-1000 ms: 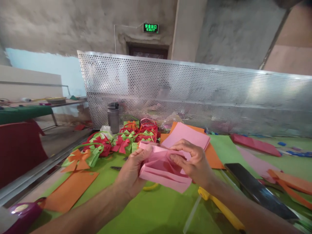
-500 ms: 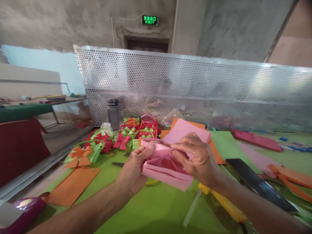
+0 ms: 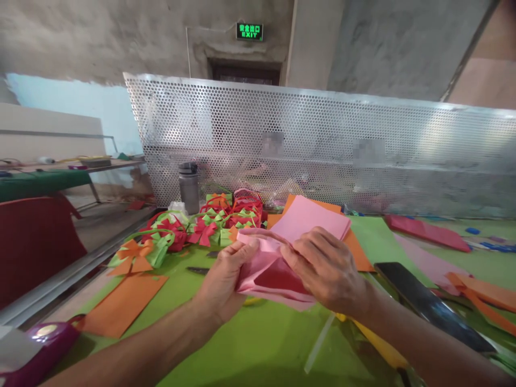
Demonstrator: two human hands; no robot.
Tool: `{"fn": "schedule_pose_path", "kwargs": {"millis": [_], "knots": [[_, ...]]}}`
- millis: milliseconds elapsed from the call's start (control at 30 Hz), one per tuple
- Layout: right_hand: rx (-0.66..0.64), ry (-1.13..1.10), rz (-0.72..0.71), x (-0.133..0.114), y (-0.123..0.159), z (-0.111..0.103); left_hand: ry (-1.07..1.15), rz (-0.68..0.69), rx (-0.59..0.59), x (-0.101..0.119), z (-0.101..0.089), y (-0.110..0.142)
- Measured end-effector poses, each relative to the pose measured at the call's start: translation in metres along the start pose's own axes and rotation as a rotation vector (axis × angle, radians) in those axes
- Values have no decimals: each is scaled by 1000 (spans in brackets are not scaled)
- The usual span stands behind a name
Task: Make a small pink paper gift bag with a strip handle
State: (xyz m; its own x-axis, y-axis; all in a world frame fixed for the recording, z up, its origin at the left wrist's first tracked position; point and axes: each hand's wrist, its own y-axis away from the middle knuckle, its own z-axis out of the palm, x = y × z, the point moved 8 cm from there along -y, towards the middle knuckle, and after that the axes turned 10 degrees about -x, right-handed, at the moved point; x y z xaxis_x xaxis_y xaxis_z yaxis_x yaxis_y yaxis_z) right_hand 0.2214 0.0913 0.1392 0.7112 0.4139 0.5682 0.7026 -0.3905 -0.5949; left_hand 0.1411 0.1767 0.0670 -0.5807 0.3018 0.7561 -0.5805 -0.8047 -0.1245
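Note:
A small pink paper bag [image 3: 264,269], its mouth facing me, is held up above the green tabletop between both hands. My left hand [image 3: 226,277] is closed on its left side, thumb pressing the upper edge. A narrow pink paper strip [image 3: 260,233] curves along the top edge from the left thumb toward the other hand. My right hand [image 3: 330,269] is closed on the bag's upper right side; its fingertips pinch near the strip's end and are partly hidden. Below the right forearm lies a yellow glue gun [image 3: 381,344], with a clear glue stick [image 3: 318,344] beside it.
Finished red, green and orange paper bags [image 3: 203,228] and a grey bottle [image 3: 188,188] stand at the back left. Pink sheets [image 3: 308,215] lie behind my hands. Scissors [image 3: 197,270], an orange sheet [image 3: 124,306], a purple device [image 3: 50,344] and a black phone [image 3: 427,303] surround them. A perforated metal screen [image 3: 242,123] rises behind.
The pink bag has tipped, so more of its inside shows. My right hand has turned over and shifted slightly right and down, its fingers now more curled at the upper edge.

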Motion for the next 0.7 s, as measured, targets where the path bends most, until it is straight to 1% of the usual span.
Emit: {"fn": "schedule_pose_path", "kwargs": {"millis": [100, 233, 333, 433, 467, 533, 633, 700], "knots": [[-22, 88, -80, -8, -1, 1, -4, -18, 37, -2, -3, 0], [-57, 112, -105, -12, 0, 7, -20, -35, 59, -5, -5, 1], [-89, 134, -137, -17, 1, 12, -71, -33, 87, -4, -7, 2], [-120, 98, -153, -19, 1, 16, -106, -27, 114, -3, -11, 2], [-133, 50, -129, -16, 0, 16, -109, -27, 117, -2, -11, 2], [-165, -123, -34, -7, -3, 16, -115, -28, 112, -1, -13, 1], [-200, -480, 184, 13, -5, 18, -161, -18, 84, 1, -12, 0], [-229, -684, 324, 22, -3, 24, -210, -12, 52, 1, -11, -1]]}}
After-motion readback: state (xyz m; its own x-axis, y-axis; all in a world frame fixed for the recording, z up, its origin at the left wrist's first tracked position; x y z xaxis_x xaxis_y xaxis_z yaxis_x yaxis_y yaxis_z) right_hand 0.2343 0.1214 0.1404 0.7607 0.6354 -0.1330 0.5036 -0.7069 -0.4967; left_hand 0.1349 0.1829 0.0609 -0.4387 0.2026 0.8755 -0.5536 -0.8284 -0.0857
